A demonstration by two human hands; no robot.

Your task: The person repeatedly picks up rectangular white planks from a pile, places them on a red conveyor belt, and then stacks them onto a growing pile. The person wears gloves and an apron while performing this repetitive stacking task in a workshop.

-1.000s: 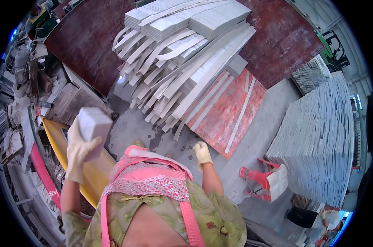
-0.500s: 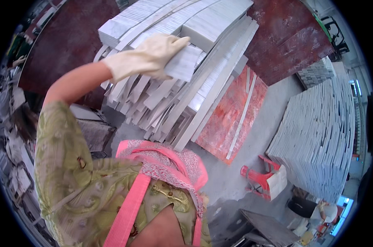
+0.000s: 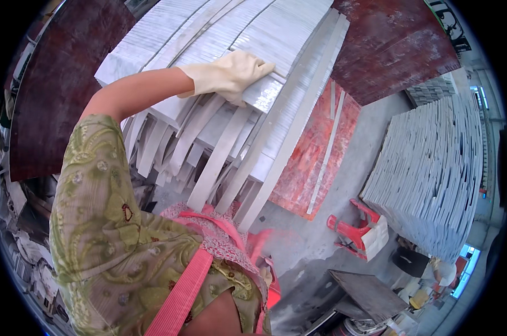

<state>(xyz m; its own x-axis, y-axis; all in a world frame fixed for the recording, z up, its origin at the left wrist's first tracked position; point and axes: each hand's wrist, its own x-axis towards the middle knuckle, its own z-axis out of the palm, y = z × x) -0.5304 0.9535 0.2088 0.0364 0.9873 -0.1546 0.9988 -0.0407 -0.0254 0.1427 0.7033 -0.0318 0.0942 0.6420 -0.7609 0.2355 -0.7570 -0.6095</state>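
White block [image 3: 263, 94], under the left hand [image 3: 234, 75], at the pile [image 3: 203, 129] of pale slabs and strips. Top face looks level with the slabs beside it; contact underneath hidden.

Changes: 1 s ago the block was held well left, apart from the pile; 0.5 s ago, over the pile and tilted. Now flatter, close against the far slabs. View has shifted too: strip ends now overlap the apron [image 3: 225, 227].

Direction: bare end points right and near, toward the long strips. Long axis seems to run left to right; glove covers much, so not certain.

Left fingers clamped over the block, tips at its far edge, thumb at the near side. Right hand [image 3: 267, 275] mostly hidden by the apron; cannot tell its fingers.

Right side: red board [image 3: 315, 162], then red stool [image 3: 351, 229], near the tall stack [image 3: 427, 173].
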